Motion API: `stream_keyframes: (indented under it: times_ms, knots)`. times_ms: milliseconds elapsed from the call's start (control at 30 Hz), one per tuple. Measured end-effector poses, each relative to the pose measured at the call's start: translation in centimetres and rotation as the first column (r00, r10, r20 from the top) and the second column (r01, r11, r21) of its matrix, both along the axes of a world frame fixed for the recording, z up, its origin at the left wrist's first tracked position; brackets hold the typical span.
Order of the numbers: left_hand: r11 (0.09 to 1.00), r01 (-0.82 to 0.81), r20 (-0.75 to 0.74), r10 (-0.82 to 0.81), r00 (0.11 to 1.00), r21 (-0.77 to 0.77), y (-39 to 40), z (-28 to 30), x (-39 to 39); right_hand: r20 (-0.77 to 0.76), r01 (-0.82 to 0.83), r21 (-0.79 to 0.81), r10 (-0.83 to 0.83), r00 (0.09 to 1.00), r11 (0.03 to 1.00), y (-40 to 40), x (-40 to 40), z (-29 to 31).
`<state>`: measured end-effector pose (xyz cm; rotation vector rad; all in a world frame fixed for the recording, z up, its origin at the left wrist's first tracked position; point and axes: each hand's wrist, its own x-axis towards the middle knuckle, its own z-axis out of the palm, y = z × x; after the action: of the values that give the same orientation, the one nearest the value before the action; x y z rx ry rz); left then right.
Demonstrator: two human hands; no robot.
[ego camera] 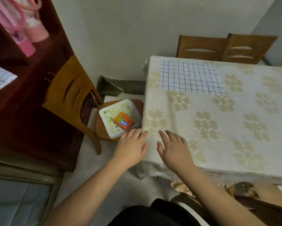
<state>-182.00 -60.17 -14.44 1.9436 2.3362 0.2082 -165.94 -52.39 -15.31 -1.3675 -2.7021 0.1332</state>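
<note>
Two hands are stretched forward, palms down, at the near left corner of a cream flowered tablecloth [218, 128]. The left hand [131, 148] has its fingers straight and close together and grips nothing. Its fingertips reach the cloth's left edge where the fabric folds over the side. The right hand [175, 150], just beside it, has its fingers spread and relaxed and also holds nothing. It lies low over the top of the cloth, and whether it presses down or only hovers cannot be told.

The tablecloth runs from under both hands away to the right and far side, covering the bench entirely and hanging over its near and left edges. A white cloth with a dark grid [192, 77] lies flat on its far left part, well apart from the hands.

At the far left stands a dark red cabinet [22, 111] with pink bottles [22, 38] on an upper shelf. Next to it a brown wooden chair [71, 88] faces the bench. On its seat is a white square tray [111, 115] with a green pattern, and on the tray an orange packet [124, 121], just beyond the left fingertips. The floor [91, 168] is pale. Two more wooden chairs [200, 48] stand against the plain wall behind the bench's far right side.
</note>
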Motion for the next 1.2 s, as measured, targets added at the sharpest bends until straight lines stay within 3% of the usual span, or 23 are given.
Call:
stream_keyframes:
  times_ms: [367,767,1200]
  knots:
    - [0.977,0.212,-0.051,-0.212,0.976,0.004,12.1,0.4,-2.3,-0.02,0.219,-0.029,-0.219,0.975,0.975,8.3,-0.9,-0.5]
    - [0.956,0.26,-0.064,-0.27,0.961,-0.138,29.1,-2.2,-3.2,-0.117,0.252,-0.121,-0.266,0.957,0.96,24.8,-2.6,-4.0]
    - [0.921,0.243,0.036,-0.244,0.969,-0.305,42.8,-12.3,-4.4,0.075,0.272,-0.248,-0.261,0.962,0.93,36.0,-3.8,-12.4]
